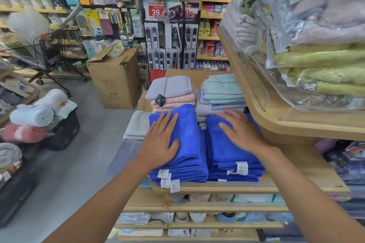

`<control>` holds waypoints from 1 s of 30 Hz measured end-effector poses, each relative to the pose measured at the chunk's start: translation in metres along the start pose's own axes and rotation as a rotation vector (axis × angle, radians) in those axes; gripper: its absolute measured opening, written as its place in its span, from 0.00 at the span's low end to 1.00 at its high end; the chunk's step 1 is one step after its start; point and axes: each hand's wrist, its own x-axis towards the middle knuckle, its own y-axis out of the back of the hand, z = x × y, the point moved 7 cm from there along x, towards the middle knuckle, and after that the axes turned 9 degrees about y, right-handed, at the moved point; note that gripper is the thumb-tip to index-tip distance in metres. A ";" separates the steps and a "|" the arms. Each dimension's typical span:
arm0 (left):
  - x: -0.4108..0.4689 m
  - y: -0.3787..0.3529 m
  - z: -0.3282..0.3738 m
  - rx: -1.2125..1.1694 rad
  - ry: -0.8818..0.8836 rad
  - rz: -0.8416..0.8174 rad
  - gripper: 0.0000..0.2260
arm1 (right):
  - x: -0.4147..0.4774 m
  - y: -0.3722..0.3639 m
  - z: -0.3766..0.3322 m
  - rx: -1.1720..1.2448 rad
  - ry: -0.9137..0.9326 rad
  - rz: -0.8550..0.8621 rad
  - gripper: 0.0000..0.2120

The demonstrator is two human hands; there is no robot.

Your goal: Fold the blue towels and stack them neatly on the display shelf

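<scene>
Blue towels: two folded piles, the left stack (187, 150) and the right stack (231, 156), sit side by side and touching on the display shelf (217, 184), with white tags at the near edge.
Left hand (161, 140): palm down on the left stack; grip wide, fingers straight and spread, holding nothing.
Right hand (240, 130): flat on the right stack; grip wide, fingers straight.
Behind: grey and pink towels (169, 92) and mint towels (223, 89).

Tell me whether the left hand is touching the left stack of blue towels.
Touching. The head view shows the left hand lying flat on the left stack of blue towels, palm and straight fingers on the cloth.
</scene>
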 end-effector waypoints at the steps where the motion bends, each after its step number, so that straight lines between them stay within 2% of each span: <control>1: 0.007 -0.001 0.005 -0.018 -0.006 -0.035 0.34 | -0.006 -0.009 0.016 -0.065 -0.035 -0.088 0.22; 4: 0.026 -0.013 0.025 0.015 -0.005 -0.138 0.29 | -0.020 -0.037 0.040 -0.203 -0.049 -0.217 0.32; 6: 0.038 -0.027 0.042 0.101 -0.002 -0.214 0.27 | -0.020 -0.045 0.049 -0.182 -0.058 -0.209 0.37; 10: 0.050 -0.060 0.066 0.274 0.027 -0.320 0.28 | -0.016 -0.044 0.064 -0.042 -0.098 -0.163 0.38; 14: 0.046 -0.071 0.048 0.338 0.079 -0.367 0.29 | -0.026 -0.049 0.068 -0.095 -0.068 -0.183 0.45; 19: 0.046 -0.070 0.043 0.320 0.079 -0.366 0.28 | -0.022 -0.055 0.060 -0.261 -0.077 -0.195 0.41; 22: 0.041 -0.063 0.044 0.272 0.047 -0.297 0.27 | -0.023 -0.052 0.055 -0.275 -0.066 -0.186 0.39; 27: 0.037 -0.031 0.054 0.121 0.018 -0.192 0.26 | -0.022 -0.028 0.035 -0.112 -0.085 -0.088 0.28; 30: 0.022 -0.001 0.056 -0.151 -0.048 -0.111 0.20 | -0.047 -0.016 -0.001 0.056 -0.002 0.086 0.17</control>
